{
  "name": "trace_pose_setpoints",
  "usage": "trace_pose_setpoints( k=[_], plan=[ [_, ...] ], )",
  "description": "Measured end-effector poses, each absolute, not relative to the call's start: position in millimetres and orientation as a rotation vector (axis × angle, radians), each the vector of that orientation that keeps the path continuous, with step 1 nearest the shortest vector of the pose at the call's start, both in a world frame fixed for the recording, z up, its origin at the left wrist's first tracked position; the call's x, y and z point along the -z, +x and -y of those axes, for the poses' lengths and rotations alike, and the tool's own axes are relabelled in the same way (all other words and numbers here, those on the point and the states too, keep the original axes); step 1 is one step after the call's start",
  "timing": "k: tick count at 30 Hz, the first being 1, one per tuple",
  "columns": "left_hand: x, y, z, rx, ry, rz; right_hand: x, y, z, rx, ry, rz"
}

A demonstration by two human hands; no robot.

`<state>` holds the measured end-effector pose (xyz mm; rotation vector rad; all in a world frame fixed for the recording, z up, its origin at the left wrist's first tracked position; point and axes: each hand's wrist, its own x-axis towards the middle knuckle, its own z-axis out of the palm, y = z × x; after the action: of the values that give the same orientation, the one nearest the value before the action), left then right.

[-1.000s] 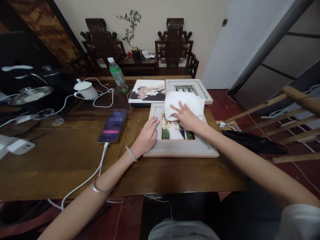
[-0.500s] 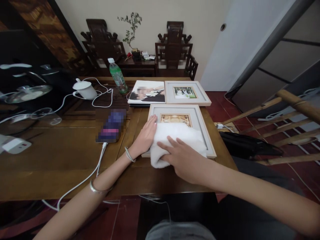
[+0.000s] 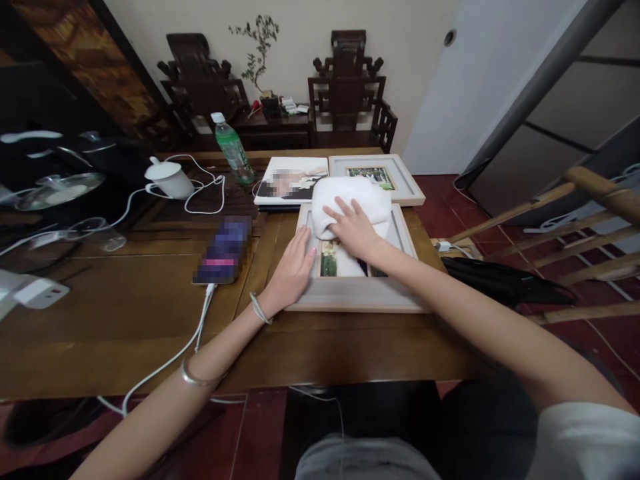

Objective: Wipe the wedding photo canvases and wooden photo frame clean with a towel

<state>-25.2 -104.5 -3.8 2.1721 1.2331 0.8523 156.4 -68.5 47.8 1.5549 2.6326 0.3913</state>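
Observation:
A light wooden picture frame (image 3: 360,303) lies flat near the table's front edge. My left hand (image 3: 291,272) rests along its left side, fingers stretched out and flat. On the frame's far part sits a folded white towel (image 3: 353,193), with my right hand (image 3: 356,233) gripping and pressing it, fingers partly spread over the cloth. The towel and my right arm hide much of the photo inside. Behind lie a second picture frame (image 3: 407,183), partly covered by the towel's far edge, and a white-bordered photo panel (image 3: 285,167).
Left on the wooden table (image 3: 150,333) lie a phone (image 3: 223,250) with a white cable, a white lidded cup (image 3: 170,179), a green-labelled bottle (image 3: 233,150) and a glass-lidded pan (image 3: 63,190). A wooden chair (image 3: 600,200) stands to the right.
My right hand has slid the towel away from me, from the near right part of the frame to its far edge. My left hand stays at the frame's left side.

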Motion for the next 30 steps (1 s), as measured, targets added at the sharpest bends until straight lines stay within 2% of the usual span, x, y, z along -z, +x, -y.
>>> trace_pose_setpoints(
  k=[6, 11, 21, 26, 30],
  plan=[
    [8.1, -24.8, 103.9, -0.883, 2.205, -1.252, -58.1, 226.7, 73.5, -0.505, 1.649, -2.437],
    [9.0, -24.7, 104.1, -0.885, 2.218, -1.265, -66.9, 256.4, 117.7, -0.497, 1.572, -2.392],
    [9.0, -23.8, 105.0, -0.884, 2.243, -1.284, -95.3, 222.2, 235.6, 0.118, 1.328, -2.643],
    [8.6, -23.7, 105.2, -0.895, 2.235, -1.278, -81.7, 206.7, 220.5, 0.212, 1.298, -2.763],
    [8.9, -23.7, 104.7, -0.878, 2.246, -1.271, -59.1, 212.0, 173.0, 0.091, 1.405, -2.798]
  ],
)
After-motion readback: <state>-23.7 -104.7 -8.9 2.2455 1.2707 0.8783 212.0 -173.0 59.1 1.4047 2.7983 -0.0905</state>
